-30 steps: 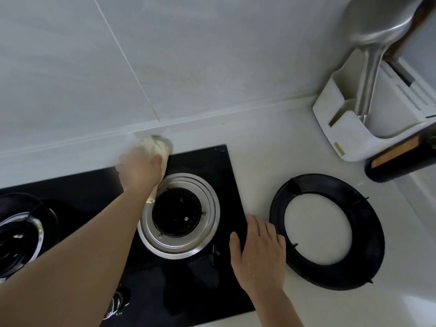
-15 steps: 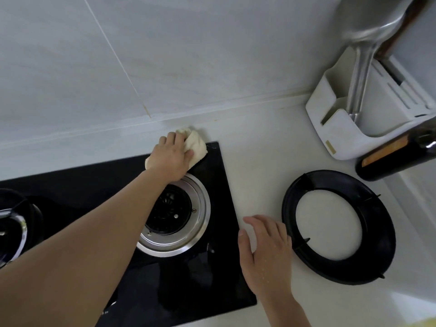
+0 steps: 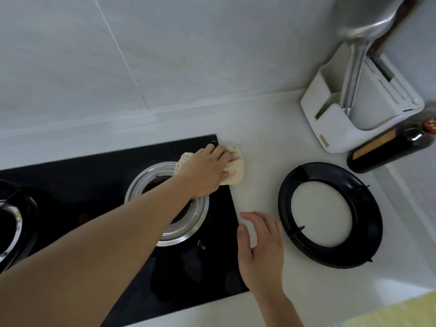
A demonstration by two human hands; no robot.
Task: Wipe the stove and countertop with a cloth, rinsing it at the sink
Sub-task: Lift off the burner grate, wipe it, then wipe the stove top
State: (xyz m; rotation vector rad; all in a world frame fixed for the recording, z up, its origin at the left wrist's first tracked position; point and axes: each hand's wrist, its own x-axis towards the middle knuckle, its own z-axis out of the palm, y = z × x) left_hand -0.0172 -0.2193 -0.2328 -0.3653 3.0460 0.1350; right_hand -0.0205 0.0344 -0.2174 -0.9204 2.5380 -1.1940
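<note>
left hand [image 3: 207, 169] slid cloth [image 3: 234, 167] toward 3 o'clock, gripping it at stove [image 3: 94, 166] edge; right hand [image 3: 259, 246] fingers loose, on countertop [image 3: 259, 142].

Soft, even, cool light fills the scene; no source is in view. The black glass stove [image 3: 99, 175] mirrors dim reflections below its steel burner ring [image 3: 151, 175], which carries bright glints. Shadows on the pale countertop [image 3: 264, 128] right of the stove are faint. Wide-angle distortion bends straight edges toward the frame borders, and the steel ladle [image 3: 361, 24] far right of the stove looks soft.
</note>
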